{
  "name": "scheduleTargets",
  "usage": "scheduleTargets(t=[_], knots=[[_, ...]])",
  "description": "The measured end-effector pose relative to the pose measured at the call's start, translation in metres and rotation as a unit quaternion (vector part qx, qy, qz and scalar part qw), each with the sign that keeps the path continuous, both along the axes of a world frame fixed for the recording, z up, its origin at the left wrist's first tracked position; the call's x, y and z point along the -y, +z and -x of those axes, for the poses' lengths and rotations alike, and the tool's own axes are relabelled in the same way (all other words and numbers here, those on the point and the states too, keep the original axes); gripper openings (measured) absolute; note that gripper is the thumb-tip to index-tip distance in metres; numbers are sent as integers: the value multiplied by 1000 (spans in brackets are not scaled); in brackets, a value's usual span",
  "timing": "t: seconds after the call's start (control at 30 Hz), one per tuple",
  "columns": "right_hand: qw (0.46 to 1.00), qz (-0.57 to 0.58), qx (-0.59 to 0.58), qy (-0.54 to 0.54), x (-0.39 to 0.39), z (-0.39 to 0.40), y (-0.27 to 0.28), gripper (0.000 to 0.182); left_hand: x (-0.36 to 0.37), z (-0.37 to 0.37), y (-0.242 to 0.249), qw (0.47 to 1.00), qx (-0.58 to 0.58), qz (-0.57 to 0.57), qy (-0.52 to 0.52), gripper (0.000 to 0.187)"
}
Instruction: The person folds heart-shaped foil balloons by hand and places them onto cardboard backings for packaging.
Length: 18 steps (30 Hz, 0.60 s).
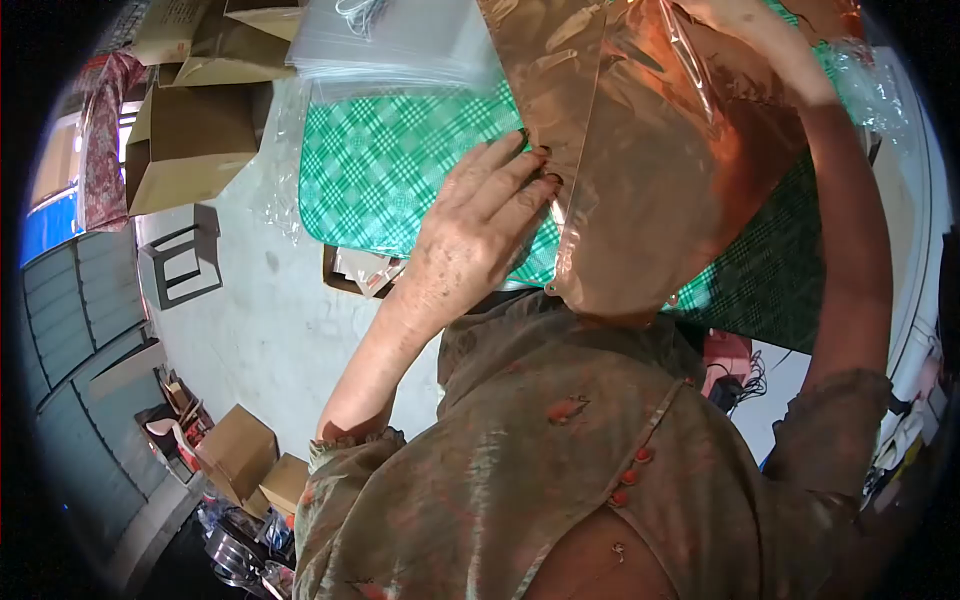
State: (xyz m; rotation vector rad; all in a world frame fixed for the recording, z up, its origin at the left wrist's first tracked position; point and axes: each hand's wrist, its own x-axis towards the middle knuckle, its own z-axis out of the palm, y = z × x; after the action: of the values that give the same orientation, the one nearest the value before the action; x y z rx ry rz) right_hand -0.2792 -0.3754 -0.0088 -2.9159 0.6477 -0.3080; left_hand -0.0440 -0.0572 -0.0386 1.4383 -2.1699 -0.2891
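A glossy, see-through orange-brown plastic sheet or bag (640, 200) lies over a green plaid cloth (370, 165), its lower end reaching my lap. Small round metal fittings sit near its lower corners. My left hand (475, 220) rests palm down beside it, fingers stretched out and their tips touching the plastic's left edge. At the top of the view, my right hand (735, 15) reaches over the far part of the plastic. Its fingers are mostly cut off by the frame, so what they hold cannot be made out.
A stack of clear plastic sheets (400, 60) lies at the back left of the cloth. Open cardboard boxes (190, 155) stand left of it, above a grey metal frame (180, 265). More cartons (237, 455) are on the floor. Crumpled clear wrap (870, 95) lies at the right.
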Motion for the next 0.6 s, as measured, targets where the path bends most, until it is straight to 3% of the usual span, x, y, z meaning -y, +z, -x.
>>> scheduleTargets(t=[0.33, 0.6], knots=[[998, -9, 2, 65, 11, 4, 4, 18, -4, 1, -3, 999, -23, -17, -30, 38], [997, -49, -38, 40, 14, 7, 12, 21, -4, -2, -7, 999, -24, -21, -32, 40]])
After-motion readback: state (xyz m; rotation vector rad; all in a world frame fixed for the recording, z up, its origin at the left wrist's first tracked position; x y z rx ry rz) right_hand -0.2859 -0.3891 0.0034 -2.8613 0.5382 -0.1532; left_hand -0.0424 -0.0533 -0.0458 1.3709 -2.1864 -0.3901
